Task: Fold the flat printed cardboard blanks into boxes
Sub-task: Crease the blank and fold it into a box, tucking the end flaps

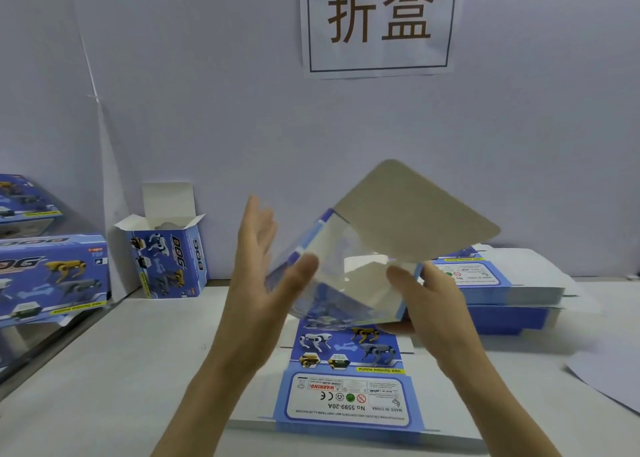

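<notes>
While my right grip (437, 306) pinched the half-open box (346, 295), I judged my flat, unclosed left grip (263, 276) should push the side against it square.

one half-folded box (346, 283), one flat blank (349, 391), one blank pile (509, 285), three folded boxes (169, 262) (52, 276) (24, 197), one sign (379, 20).

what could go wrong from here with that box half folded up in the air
1. The half-formed box is in mid-air. The left hand only presses it with straight fingers, so it may slip or spring flat if the right hand loosens its pinch.
2. The big grey flap sticks up loose and could crease off its fold line.
3. If dropped, the box could knock askew the flat blank lying below it.
</notes>
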